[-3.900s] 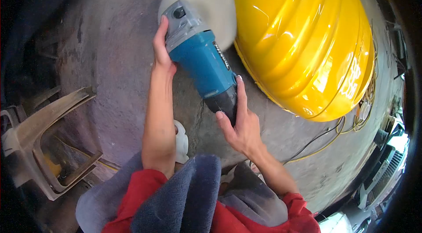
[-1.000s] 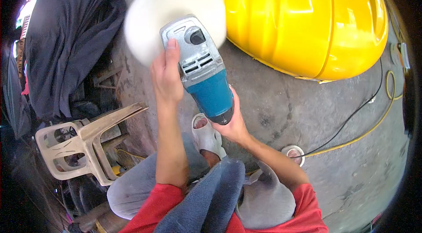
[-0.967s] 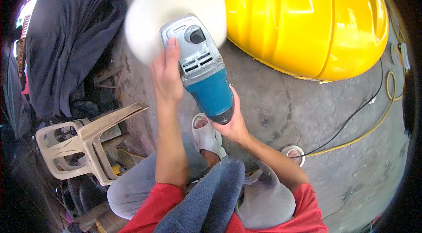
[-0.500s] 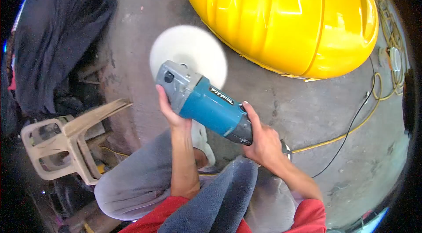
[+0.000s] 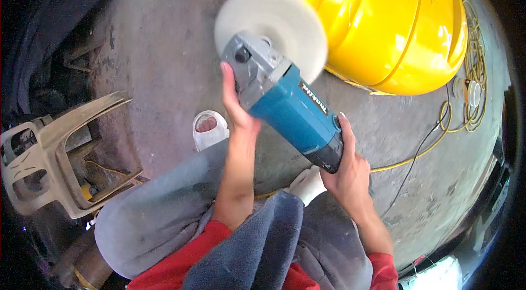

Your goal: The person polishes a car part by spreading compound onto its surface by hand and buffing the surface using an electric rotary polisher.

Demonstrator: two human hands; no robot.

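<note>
Both my hands hold a blue power polisher [image 5: 296, 112] in front of my knees. My left hand [image 5: 241, 117] is wrapped around its grey gear head from below, the thumb along the side. At the rear, my right hand [image 5: 348, 175] grips the black end of the body, its thumb near the switch. A round white polishing pad [image 5: 290, 19] is on the polisher's front and looks blurred, as if spinning. Beyond it lies a glossy yellow rounded panel [image 5: 383, 27]; the pad overlaps its left edge in view, and I cannot tell whether they touch.
A yellow cord [image 5: 408, 164] and a thin black cord [image 5: 411, 177] run across the concrete floor [image 5: 159, 71] to the right. A small white-lidded container [image 5: 473, 94] stands by the coiled cord. A beige plastic frame piece [image 5: 52, 153] is at left, near dark cloth [image 5: 60, 10].
The polisher, held in both hands, has moved up and right in view, so its pad now overlaps the yellow panel's edge. The view has shifted, and a sandalled foot shows beside my left knee.
</note>
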